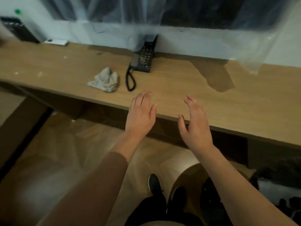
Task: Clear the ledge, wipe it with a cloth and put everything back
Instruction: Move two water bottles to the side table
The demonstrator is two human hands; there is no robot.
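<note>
Hands hovering at the near ledge (pixel 211 98) edge: I am seeing left hand (pixel 140 111) and right hand (pixel 194 121) with grip apart, empty; cloth (pixel 105 79) lying left of the telephone (pixel 143 57).

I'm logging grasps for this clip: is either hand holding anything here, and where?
Nothing is held. Left hand and right hand are open and empty; the cloth lies untouched on the ledge.

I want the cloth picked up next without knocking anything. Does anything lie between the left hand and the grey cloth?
Nothing visible does. The left hand is open at the ledge's front edge, with bare wood between it and the cloth. The phone's coiled cord lies just right of the cloth.
</note>
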